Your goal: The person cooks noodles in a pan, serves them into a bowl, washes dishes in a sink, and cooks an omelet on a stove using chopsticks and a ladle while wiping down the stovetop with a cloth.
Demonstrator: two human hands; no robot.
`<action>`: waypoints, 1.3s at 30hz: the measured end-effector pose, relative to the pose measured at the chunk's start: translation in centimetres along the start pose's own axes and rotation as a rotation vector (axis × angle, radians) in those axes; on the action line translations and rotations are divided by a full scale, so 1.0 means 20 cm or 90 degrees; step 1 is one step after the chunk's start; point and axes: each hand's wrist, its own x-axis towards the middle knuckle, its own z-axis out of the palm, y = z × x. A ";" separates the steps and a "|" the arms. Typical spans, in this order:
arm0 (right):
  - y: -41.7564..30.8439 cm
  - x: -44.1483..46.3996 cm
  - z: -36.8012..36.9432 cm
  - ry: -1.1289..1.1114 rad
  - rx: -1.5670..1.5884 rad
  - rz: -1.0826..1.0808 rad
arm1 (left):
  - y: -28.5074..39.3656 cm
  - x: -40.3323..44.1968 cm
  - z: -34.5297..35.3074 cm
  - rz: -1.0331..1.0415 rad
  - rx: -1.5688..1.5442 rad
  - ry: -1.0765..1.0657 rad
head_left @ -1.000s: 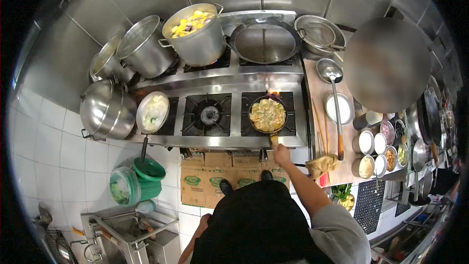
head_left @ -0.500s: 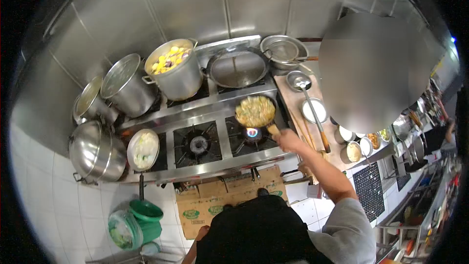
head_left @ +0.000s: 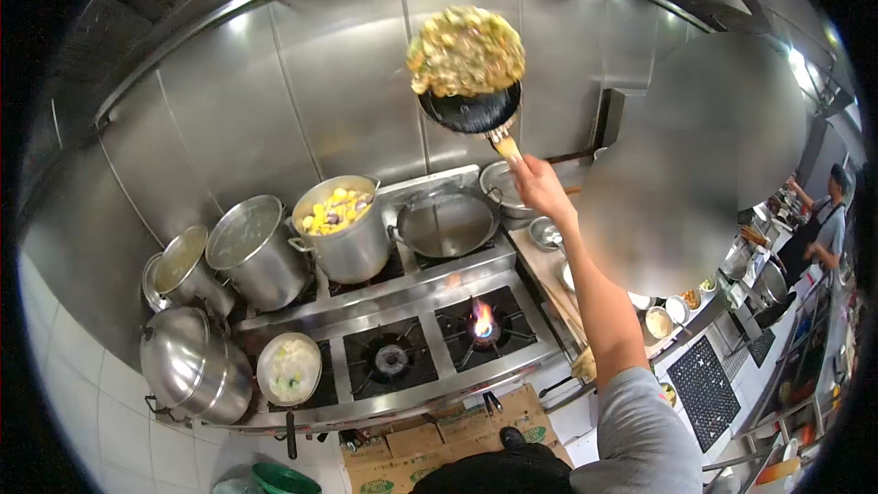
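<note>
My right hand [head_left: 540, 185] is wrapped round the handle of a dark frying pan [head_left: 471, 114], lifted high over the stove in front of the steel wall. A round, chunky yellow-brown food cake [head_left: 468, 50] is above the pan, covering its upper part, and looks airborne or tipped at the far rim. Below, a flame [head_left: 483, 320] burns on the uncovered right front burner [head_left: 485, 334]. A second pan with pale food [head_left: 290, 371] sits at the left front of the stove. My left hand is out of view.
Behind the burners stand a pot of yellow and purple chunks [head_left: 346, 242], an empty wok [head_left: 448, 224] and lidded pots [head_left: 258, 252]. A large steel steamer [head_left: 197, 366] is at left. Small containers [head_left: 658, 322] line the right counter. Another person [head_left: 828, 220] stands far right.
My right hand has raised the pan from the burner to high above the stove, and the food has risen out of it. The view has tilted up, and my left hand has left it.
</note>
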 end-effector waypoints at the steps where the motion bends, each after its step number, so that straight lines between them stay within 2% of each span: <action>1: 0.11 -0.10 0.03 -0.019 -0.020 0.016 | -0.01 -0.01 -0.01 0.001 -0.013 -0.001; 2: 0.20 -0.23 0.07 -0.037 -0.041 0.021 | -0.02 -0.04 -0.01 0.001 -0.024 -0.003; 3: 0.13 -0.44 0.10 -0.066 -0.023 0.128 | -0.05 -0.07 -0.01 -0.002 -0.036 -0.006; 5: 0.31 -0.76 0.19 -0.102 0.044 0.303 | -0.13 -0.15 0.00 -0.014 -0.042 -0.014; 6: 0.32 -0.95 0.22 -0.128 0.034 0.323 | -0.18 -0.20 0.00 -0.019 -0.045 -0.020; 7: 0.42 -1.12 0.27 -0.127 0.118 0.385 | -0.23 -0.24 0.01 -0.026 -0.043 -0.023; 8: 0.57 -1.28 0.33 -0.146 0.070 0.436 | -0.29 -0.29 0.01 -0.032 -0.037 -0.031; 9: 0.77 -1.48 0.40 -0.143 0.041 0.429 | -0.36 -0.35 0.01 -0.039 -0.025 -0.040; 10: 0.80 -1.64 0.44 -0.148 -0.028 0.490 | -0.42 -0.40 0.00 -0.045 -0.017 -0.049; 12: 1.09 -1.97 0.52 -0.175 -0.030 0.508 | -0.52 -0.51 -0.02 -0.053 0.006 -0.067; 16: 1.26 -2.32 0.54 -0.164 -0.111 0.497 | -0.61 -0.61 -0.09 -0.052 0.051 -0.085; 19: 1.34 -2.22 0.48 -0.155 -0.160 0.452 | -0.52 -0.60 -0.15 -0.010 0.089 -0.078; 22: 1.62 -2.04 0.54 -0.111 -0.223 0.355 | -0.30 -0.53 -0.17 0.024 0.102 -0.049; 23: 1.68 -1.99 0.58 -0.095 -0.250 0.313 | -0.18 -0.50 -0.15 -0.006 0.083 -0.040; 24: 1.68 -1.95 0.60 -0.089 -0.239 0.327 | -0.06 -0.48 -0.14 -0.037 0.064 -0.030; 26: 1.66 -1.84 0.61 -0.078 -0.218 0.350 | 0.02 -0.44 -0.10 -0.031 -0.051 -0.024; 28: 1.68 -1.79 0.58 -0.101 -0.200 0.358 | 0.07 -0.38 -0.02 0.046 -0.243 -0.040; 29: 1.70 -1.78 0.57 -0.113 -0.192 0.370 | 0.17 -0.38 0.01 -0.043 -0.235 -0.008; 31: 1.78 -1.77 0.56 -0.143 -0.130 0.423 | 0.36 -0.41 0.10 -0.084 -0.197 0.032; 34: 1.72 -1.76 0.43 -0.250 -0.298 0.275 | 0.41 -0.33 0.27 -0.136 -0.140 0.048; 37: 1.50 -1.58 0.05 -0.156 -0.270 0.215 | 0.23 -0.18 0.48 -0.159 -0.138 -0.015; 38: 1.52 -1.53 -0.08 -0.062 -0.280 0.170 | 0.16 -0.12 0.54 -0.177 -0.160 -0.032; 39: 1.72 -1.51 -0.19 -0.009 -0.330 0.078 | 0.17 -0.06 0.58 -0.182 -0.177 -0.041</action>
